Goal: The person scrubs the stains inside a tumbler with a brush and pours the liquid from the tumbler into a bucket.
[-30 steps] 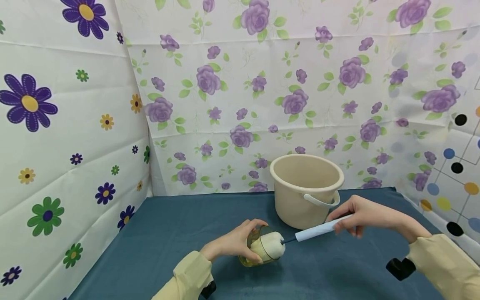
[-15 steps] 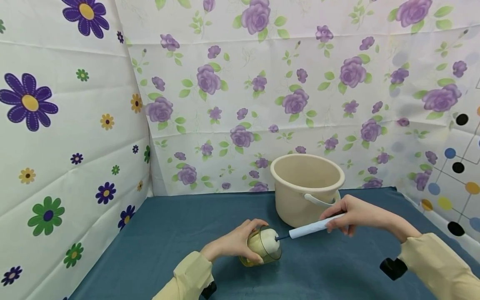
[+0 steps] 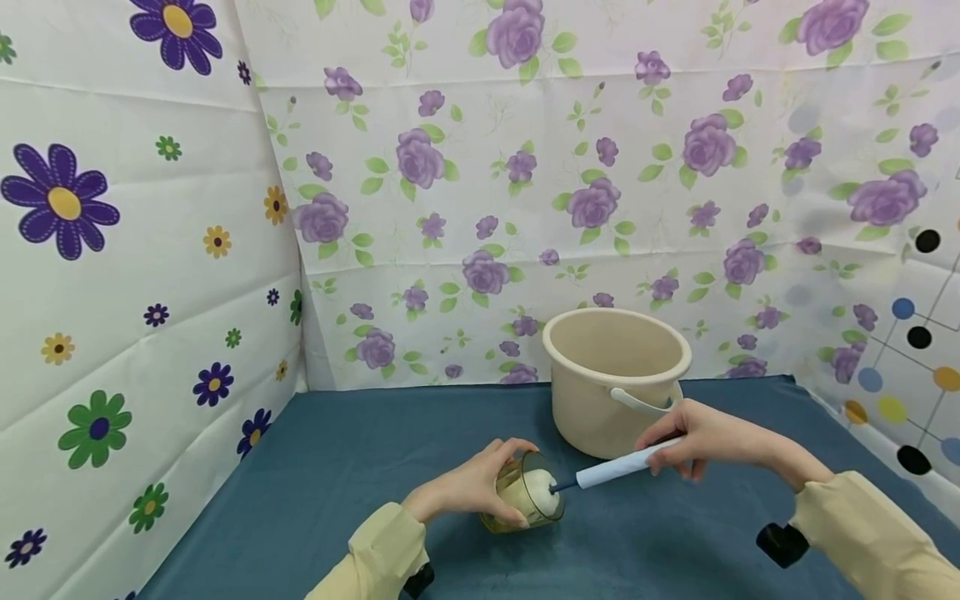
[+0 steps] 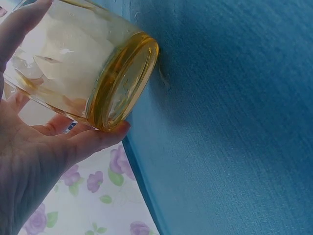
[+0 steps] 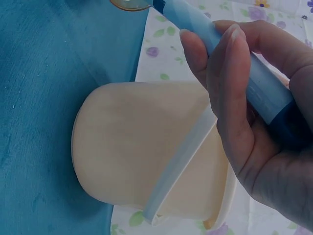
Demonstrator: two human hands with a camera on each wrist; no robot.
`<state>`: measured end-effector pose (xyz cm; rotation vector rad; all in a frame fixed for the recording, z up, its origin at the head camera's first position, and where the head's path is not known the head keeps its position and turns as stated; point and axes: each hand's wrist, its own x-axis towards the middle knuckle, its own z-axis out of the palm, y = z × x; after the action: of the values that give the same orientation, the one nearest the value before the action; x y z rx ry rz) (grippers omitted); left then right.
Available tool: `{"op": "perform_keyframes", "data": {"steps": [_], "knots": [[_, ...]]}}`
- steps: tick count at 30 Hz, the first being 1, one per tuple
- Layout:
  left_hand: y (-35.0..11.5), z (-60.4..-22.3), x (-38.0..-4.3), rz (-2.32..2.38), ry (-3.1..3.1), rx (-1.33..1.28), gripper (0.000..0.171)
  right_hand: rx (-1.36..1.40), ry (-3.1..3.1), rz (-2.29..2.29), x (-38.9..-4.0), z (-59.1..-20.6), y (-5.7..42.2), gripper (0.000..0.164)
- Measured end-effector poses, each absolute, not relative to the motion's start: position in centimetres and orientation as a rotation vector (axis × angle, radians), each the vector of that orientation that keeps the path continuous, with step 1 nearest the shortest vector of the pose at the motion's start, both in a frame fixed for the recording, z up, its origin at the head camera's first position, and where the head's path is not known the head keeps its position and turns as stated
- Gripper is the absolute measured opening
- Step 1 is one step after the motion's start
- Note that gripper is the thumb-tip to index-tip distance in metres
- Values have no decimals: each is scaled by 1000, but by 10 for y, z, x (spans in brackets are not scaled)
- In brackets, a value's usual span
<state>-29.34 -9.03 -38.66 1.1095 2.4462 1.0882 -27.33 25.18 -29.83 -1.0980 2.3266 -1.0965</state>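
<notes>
My left hand [image 3: 472,483] grips a yellowish clear glass [image 3: 536,515], tipped on its side with its mouth toward the right. In the left wrist view the glass's thick amber base [image 4: 122,81] shows close by the cloth, fingers and thumb around its wall. My right hand [image 3: 701,442] holds a sponge cup brush [image 3: 615,469] by its light blue handle. The brush's white sponge head [image 3: 542,490] sits inside the glass, its front end near the rim. In the right wrist view, thumb and fingers pinch the handle [image 5: 266,88]; its end is dark blue.
A cream bucket [image 3: 592,408] with a pale handle [image 3: 637,402] stands behind the brush, close to the right hand. Dark blue cloth [image 3: 375,450] covers the table. Flowered sheets [image 3: 450,208] hang behind and at the left, a dotted one [image 3: 900,375] at the right.
My right hand has moved left, pushing the brush's sponge deeper into the glass, then tilted the handle slightly. The left hand keeps the glass in nearly the same spot.
</notes>
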Motion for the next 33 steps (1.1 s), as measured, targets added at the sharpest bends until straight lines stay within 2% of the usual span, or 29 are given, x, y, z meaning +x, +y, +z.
{"op": "perform_keyframes", "data": {"steps": [33], "knots": [[-90,-386,-294,1061,2459,1111,76,-1070,2310,-1128,-273,-300,249,20]]}}
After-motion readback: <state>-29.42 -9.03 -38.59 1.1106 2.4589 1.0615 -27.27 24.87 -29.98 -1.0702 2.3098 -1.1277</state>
